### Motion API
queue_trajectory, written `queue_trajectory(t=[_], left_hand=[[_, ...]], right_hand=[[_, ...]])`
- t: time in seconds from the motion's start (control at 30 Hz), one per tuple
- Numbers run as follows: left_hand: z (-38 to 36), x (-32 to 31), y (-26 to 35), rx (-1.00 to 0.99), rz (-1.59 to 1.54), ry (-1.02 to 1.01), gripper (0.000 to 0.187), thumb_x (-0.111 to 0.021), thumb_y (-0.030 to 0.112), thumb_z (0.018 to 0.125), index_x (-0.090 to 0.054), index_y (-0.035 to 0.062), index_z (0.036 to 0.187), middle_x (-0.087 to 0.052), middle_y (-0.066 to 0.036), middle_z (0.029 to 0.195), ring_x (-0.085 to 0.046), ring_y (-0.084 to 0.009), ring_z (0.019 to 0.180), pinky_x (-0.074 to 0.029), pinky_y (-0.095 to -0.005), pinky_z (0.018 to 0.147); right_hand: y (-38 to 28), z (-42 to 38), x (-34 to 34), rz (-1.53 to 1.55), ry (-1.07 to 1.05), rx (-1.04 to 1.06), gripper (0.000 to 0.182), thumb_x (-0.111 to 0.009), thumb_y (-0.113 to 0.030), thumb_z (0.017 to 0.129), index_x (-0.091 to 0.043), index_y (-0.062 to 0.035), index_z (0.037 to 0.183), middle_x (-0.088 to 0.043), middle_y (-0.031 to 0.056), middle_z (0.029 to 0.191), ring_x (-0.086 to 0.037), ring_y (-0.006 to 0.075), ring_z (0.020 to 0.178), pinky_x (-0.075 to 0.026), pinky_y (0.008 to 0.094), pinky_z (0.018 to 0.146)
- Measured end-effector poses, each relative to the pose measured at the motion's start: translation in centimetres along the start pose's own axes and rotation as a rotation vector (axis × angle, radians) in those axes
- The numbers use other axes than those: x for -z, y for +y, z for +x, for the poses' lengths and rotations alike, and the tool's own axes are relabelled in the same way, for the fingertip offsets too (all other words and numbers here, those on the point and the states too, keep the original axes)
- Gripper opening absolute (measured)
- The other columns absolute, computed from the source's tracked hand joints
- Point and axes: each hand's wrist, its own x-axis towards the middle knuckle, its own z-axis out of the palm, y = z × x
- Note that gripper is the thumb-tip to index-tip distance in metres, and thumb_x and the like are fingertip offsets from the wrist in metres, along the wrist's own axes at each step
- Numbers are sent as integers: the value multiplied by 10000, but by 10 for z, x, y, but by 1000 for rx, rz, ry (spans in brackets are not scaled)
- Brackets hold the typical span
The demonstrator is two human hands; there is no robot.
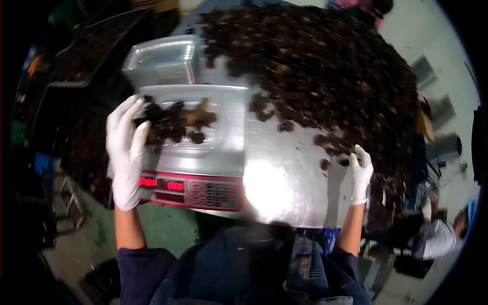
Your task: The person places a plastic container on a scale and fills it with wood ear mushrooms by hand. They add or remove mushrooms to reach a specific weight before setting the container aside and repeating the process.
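— Grip first: what has each hand got?

— Left hand [126, 152], in a white glove, has its fingers curled over a clump of dark dried pieces [175, 123] lying in a clear plastic tray [229, 119]. It looks like a loose grasp on the leftmost pieces, thumb under and fingers on top, at the tray's left edge.

— And the right?

— Right hand [361, 173], gloved too, is spread and released, fingertips down on the desk [284, 183]. A few loose dark pieces [325, 163] lie just beside those fingertips, to their left; I cannot tell whether any is pinched.

— Where does the tray sit?

— On the platter of a weighing scale [193, 175], right under the left grip. The scale's front panel with red lit digits and a keypad runs below that hand's wrist, toward the person.

— What is beyond the left grip?

— A stack of empty clear trays [162, 61], just past the one on the scale, away from the person.

— And the main pile?

— A big heap of the same dark pieces [325, 66] spreads over the far part of the shiny metal desk, between the two hands and beyond the right one. Its near edge reaches the right fingertips.

— Anyone else?

— Another person [439, 236] in a light top shows low at the right edge, well apart from both hands. Blurred, so no more to tell.
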Motion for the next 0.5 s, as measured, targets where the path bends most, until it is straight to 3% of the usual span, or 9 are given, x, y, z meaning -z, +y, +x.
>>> queue_trajectory(t=[0.1,0.17,0.2,0.27,0.3,0.37,0.4,0.47,0.5], left_hand=[[-15,-16,32,-176,41,-103,344,-615,86,859,-636,-23,1184,-603,-179,1227,-566,-330,1165,-440,-403,1017],[-21,-37,65,-293,9,-203,338,-646,86,812,-648,-18,1133,-616,-181,1181,-580,-343,1124,-458,-419,985],[-27,-52,80,-331,-61,-241,325,-668,69,767,-658,-5,1084,-625,-167,1135,-588,-338,1091,-472,-421,945],[-39,-87,116,-305,-192,-529,284,-711,127,788,-674,25,1051,-638,-141,1116,-595,-329,1058,-485,-406,899],[-54,-114,119,-411,-279,-567,305,-705,182,828,-668,39,1094,-637,-137,1147,-589,-318,1076,-475,-410,919],[-91,-179,138,-409,-212,-721,325,-636,136,859,-647,26,1165,-645,-162,1173,-602,-340,1066,-477,-432,950],[-84,-202,155,-379,-344,-885,353,-623,145,868,-634,36,1204,-648,-168,1172,-603,-329,1082,-501,-413,923],[-112,-275,156,-570,-440,-707,356,-617,135,867,-631,43,1211,-630,-151,1219,-601,-315,1083,-522,-382,878],[-115,-296,173,-559,-276,-751,350,-623,128,854,-639,44,1194,-625,-134,1205,-597,-296,1063,-527,-369,858]], right_hand=[[71,-14,48,-109,65,-229,263,-692,-55,901,-678,21,1152,-721,82,1070,-650,122,956,-505,252,863],[79,-26,54,-163,-12,-241,255,-695,-64,893,-689,16,1134,-725,77,1057,-649,108,934,-505,239,834],[63,-29,47,-102,-20,-302,247,-715,-81,844,-719,-16,1083,-722,123,1020,-691,191,903,-519,287,832],[53,-27,30,-173,-50,-129,357,-746,-117,820,-680,-37,1161,-684,120,1057,-678,226,938,-517,301,843],[31,-25,19,-218,-28,-54,403,-759,-142,810,-664,-47,1190,-667,118,1078,-668,232,967,-514,310,852],[52,-17,-7,-226,-22,-33,472,-778,-195,790,-639,-71,1224,-641,126,1113,-641,258,1019,-508,339,862],[65,-13,-16,-342,-13,12,412,-776,-225,783,-671,-77,1152,-635,121,1088,-625,278,1013,-505,367,854],[69,-14,-14,-306,-18,98,250,-733,-221,821,-698,-82,1026,-639,140,941,-636,320,875,-517,389,790],[67,-20,-5,-256,-34,119,202,-711,-218,839,-702,-85,992,-638,146,885,-640,334,816,-523,400,760]])
